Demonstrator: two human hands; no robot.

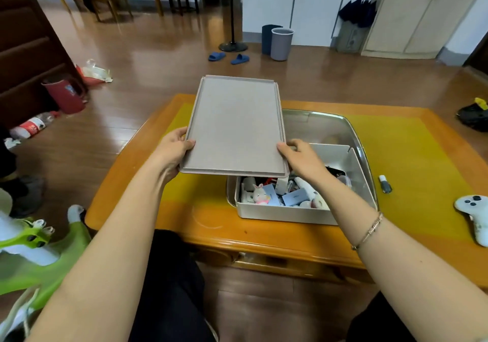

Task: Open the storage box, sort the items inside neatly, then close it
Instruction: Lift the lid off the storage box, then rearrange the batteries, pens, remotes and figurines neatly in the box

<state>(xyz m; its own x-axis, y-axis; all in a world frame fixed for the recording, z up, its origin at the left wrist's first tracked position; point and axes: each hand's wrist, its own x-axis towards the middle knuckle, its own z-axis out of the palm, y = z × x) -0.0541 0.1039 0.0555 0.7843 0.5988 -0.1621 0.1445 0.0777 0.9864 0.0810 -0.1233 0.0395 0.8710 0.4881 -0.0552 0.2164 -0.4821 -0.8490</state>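
Note:
A flat beige lid (235, 125) is lifted off and held in the air, shifted left of the white storage box (285, 213). My left hand (173, 148) grips the lid's near left edge and my right hand (301, 158) grips its near right corner. The box stands open inside a metal tray (353, 135) on the low table. Inside lie several jumbled items: a small bunny figure (260, 195), blue cards (295, 196), white tubes and a black object, partly hidden by the lid and my right wrist.
The orange wooden table (148, 209) has a yellow mat (412, 162). A nail polish bottle (385, 183) and a white game controller (475, 216) lie to the right. Green plastic furniture (39, 257) stands at my left, my dark-clad legs below.

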